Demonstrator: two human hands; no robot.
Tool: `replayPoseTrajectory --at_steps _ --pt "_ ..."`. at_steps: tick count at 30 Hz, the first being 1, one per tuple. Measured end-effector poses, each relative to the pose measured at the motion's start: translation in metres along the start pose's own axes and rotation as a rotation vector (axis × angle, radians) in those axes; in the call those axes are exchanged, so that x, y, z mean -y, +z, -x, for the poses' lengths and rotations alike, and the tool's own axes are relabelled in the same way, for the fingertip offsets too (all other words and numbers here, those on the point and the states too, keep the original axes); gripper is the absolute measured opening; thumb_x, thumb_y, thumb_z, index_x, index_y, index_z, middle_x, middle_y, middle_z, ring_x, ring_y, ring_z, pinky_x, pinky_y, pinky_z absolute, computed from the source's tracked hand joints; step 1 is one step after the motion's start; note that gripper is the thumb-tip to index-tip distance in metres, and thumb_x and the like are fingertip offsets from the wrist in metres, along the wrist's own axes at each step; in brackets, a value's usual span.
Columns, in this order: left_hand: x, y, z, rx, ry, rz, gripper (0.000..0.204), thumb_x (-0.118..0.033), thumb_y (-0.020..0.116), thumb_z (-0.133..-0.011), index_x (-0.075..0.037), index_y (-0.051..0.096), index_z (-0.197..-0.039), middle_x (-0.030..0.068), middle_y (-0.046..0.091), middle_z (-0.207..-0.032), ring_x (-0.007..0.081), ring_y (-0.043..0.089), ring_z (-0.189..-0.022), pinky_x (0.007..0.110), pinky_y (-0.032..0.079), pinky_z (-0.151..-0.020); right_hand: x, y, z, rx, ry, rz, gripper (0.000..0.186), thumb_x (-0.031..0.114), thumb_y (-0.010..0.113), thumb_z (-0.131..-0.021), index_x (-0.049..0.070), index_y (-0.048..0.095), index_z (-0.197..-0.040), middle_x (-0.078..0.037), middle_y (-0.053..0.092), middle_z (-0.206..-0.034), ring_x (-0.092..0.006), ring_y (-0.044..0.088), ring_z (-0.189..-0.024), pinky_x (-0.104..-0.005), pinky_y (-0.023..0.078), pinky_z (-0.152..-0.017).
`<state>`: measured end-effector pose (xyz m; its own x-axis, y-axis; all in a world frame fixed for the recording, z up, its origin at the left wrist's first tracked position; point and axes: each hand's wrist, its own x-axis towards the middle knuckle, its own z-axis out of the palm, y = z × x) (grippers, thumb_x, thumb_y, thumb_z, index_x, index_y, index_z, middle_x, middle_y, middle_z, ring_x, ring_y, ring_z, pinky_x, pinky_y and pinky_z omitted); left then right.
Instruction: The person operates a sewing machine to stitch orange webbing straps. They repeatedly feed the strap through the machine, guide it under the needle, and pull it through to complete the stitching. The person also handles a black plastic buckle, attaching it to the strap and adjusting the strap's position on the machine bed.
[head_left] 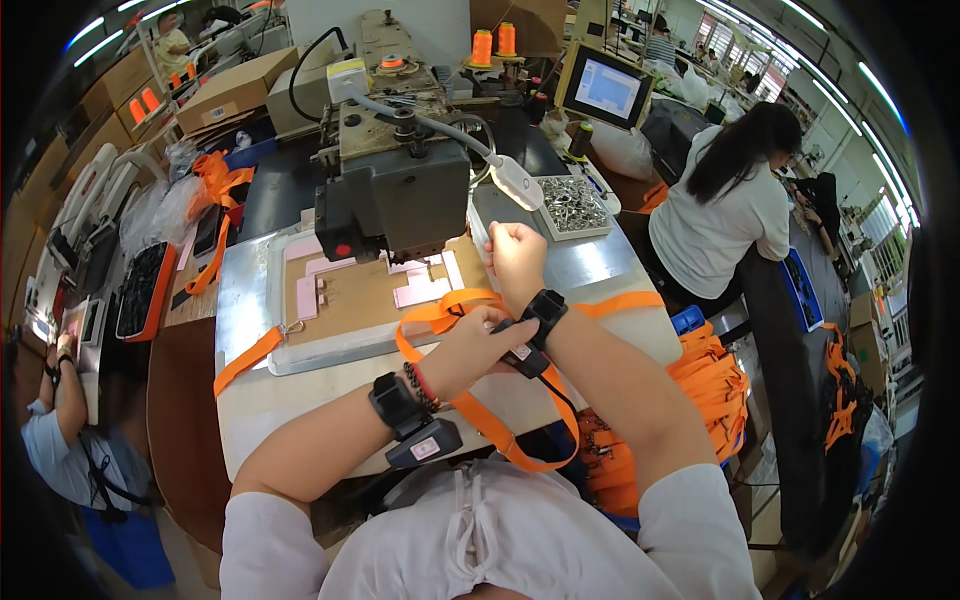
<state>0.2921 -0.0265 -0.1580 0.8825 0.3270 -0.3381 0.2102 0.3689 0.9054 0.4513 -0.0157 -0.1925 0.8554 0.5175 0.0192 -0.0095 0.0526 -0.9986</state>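
Note:
My left hand (470, 345) reaches across to my right wrist, its fingers closed on a black strapped device (522, 350) there. My right hand (515, 260) is curled beside the sewing machine head (400, 200); whatever it holds, if anything, is hidden. An orange webbing strap (495, 425) loops under and around my forearms. Another orange strap with a metal clasp (250, 360) lies at the left of a clamp frame (310, 358), whose brown board carries pink pieces (422, 290).
A tray of metal fittings (575, 207) and a monitor (603, 85) are at back right. A co-worker (720, 215) sits right, another (75, 450) left. Orange straps (690, 400) are piled at my right. A red bin (145, 290) and boxes (235, 90) stand left.

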Motion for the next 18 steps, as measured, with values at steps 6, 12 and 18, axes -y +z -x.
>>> replayPoseTrajectory --at_steps 6,12,18 --pt "0.002 -0.008 0.000 0.156 -0.048 0.115 0.039 -0.032 0.070 -0.094 0.002 0.058 -0.109 0.0086 0.067 -0.097 0.0146 0.070 -0.087 0.032 0.060 -0.079 0.015 -0.012 0.011 0.045 -0.444 0.595 0.015 0.019 0.063 -0.091 0.005 0.067 -0.086 -0.010 0.066 -0.066 -0.0206 0.064 -0.056 -0.0342 0.052 -0.055" --pt "0.000 -0.010 0.003 0.230 -0.068 0.156 0.035 -0.030 0.069 -0.094 0.001 0.059 -0.107 0.0073 0.068 -0.098 0.0140 0.069 -0.087 0.033 0.060 -0.081 0.023 -0.030 0.025 0.287 -0.564 1.185 0.017 0.024 0.065 -0.088 0.008 0.068 -0.091 -0.014 0.071 -0.082 -0.0349 0.068 -0.075 -0.0420 0.055 -0.066" --pt "0.008 0.005 0.001 0.205 -0.013 0.181 0.029 -0.025 0.065 -0.097 -0.002 0.052 -0.110 0.0072 0.065 -0.104 0.0140 0.067 -0.094 0.034 0.058 -0.089 0.013 -0.029 0.016 0.348 0.054 0.297 0.018 0.018 0.067 -0.089 0.000 0.068 -0.085 -0.011 0.072 -0.078 -0.0169 0.071 -0.072 -0.0313 0.054 -0.055"
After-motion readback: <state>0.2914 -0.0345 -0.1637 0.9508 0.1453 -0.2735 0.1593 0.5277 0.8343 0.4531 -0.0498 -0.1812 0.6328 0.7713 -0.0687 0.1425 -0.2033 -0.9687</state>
